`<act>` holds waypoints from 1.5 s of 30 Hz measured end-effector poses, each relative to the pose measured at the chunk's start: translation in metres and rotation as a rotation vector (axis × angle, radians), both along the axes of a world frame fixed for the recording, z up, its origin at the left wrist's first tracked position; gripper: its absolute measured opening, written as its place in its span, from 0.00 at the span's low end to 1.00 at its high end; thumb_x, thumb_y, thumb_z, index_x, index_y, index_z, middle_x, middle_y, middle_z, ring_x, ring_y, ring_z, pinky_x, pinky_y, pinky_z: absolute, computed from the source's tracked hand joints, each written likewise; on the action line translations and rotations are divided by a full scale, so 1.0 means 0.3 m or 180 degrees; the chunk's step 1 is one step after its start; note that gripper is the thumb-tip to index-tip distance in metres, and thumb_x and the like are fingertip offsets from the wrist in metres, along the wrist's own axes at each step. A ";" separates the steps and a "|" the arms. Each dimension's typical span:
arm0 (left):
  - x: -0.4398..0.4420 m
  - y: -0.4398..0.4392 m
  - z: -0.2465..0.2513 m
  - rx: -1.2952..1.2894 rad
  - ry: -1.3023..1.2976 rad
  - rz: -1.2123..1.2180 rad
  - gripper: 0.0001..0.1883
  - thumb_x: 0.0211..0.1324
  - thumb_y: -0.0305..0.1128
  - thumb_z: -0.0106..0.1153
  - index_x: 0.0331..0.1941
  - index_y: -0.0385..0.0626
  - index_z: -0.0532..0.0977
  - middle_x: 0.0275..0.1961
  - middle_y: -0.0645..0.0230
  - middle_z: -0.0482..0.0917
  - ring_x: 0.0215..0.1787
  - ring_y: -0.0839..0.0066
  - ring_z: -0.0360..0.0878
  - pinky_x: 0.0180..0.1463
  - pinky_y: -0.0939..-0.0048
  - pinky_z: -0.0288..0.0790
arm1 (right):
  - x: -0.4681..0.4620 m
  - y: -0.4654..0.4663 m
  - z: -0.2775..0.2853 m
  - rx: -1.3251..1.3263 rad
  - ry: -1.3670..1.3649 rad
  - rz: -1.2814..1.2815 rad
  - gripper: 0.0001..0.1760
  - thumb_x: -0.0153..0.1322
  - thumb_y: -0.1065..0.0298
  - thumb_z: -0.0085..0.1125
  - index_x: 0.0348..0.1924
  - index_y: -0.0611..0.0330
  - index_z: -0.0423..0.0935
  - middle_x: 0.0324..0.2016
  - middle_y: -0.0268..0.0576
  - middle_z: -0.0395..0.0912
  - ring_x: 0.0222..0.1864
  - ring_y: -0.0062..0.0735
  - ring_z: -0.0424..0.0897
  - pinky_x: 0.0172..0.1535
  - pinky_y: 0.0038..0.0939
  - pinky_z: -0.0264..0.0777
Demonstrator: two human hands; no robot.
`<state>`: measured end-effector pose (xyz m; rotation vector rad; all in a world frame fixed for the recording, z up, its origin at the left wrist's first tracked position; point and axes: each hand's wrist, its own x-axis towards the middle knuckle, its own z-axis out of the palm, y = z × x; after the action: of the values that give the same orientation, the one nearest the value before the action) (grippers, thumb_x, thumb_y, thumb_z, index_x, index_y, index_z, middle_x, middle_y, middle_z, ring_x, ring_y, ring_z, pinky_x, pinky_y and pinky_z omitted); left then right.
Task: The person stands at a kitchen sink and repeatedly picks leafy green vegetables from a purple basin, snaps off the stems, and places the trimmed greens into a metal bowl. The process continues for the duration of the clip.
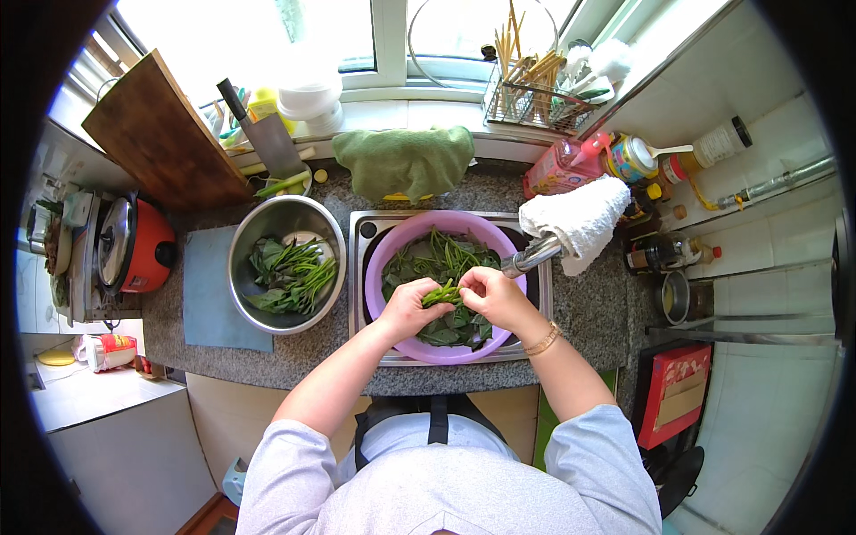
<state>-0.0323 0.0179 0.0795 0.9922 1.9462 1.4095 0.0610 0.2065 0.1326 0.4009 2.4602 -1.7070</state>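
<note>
Over a purple plastic basin point(376, 267), my left hand point(409, 309) grips a small bunch of green leaf stems point(440, 295). The fingertips of my right hand point(493, 294) pinch the right end of that bunch. Leafy greens point(461, 257) with long stems lie in the basin, partly hidden under my hands. The basin sits in a steel sink point(358, 321). To the left, a stainless steel bowl point(235, 294) holds more greens point(294, 274), stems pointing right.
A faucet point(531, 257) draped with a white cloth point(575, 221) reaches over the basin's right rim. Behind the sink hangs a green towel point(404, 160). A cleaver point(267, 144) and a wooden cutting board point(164, 144) stand at back left, near a red rice cooker point(150, 244).
</note>
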 end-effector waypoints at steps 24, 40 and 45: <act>-0.012 0.002 0.007 0.0066 -0.2464 -0.0363 0.09 0.57 0.24 0.68 0.36 0.41 0.74 0.32 0.68 0.82 0.27 0.81 0.77 0.31 0.78 0.71 | 0.072 -0.008 -0.136 -0.3009 -0.0911 0.0084 0.04 0.71 0.70 0.58 0.37 0.60 0.79 0.27 0.30 0.75 0.28 0.17 0.70 0.34 0.20 0.64; 0.010 0.030 -0.015 0.0225 -0.2235 -0.0310 0.08 0.71 0.35 0.54 0.39 0.44 0.71 0.26 0.73 0.73 0.23 0.84 0.66 0.28 0.78 0.61 | 0.112 0.016 -0.133 -0.2214 -0.0214 -0.0129 0.04 0.72 0.71 0.55 0.35 0.60 0.77 0.29 0.31 0.77 0.30 0.16 0.71 0.36 0.22 0.67; 0.023 0.043 -0.021 0.0535 -0.2527 -0.0217 0.07 0.71 0.34 0.54 0.38 0.45 0.71 0.27 0.73 0.73 0.23 0.84 0.66 0.28 0.79 0.62 | 0.121 -0.015 -0.153 -0.3629 -0.0077 -0.0391 0.02 0.74 0.71 0.55 0.37 0.58 0.75 0.35 0.34 0.79 0.34 0.18 0.73 0.42 0.21 0.68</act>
<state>-0.0252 0.0309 0.0731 0.4373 1.2130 1.6165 0.0972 0.2020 0.0867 0.3921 1.0954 -2.7045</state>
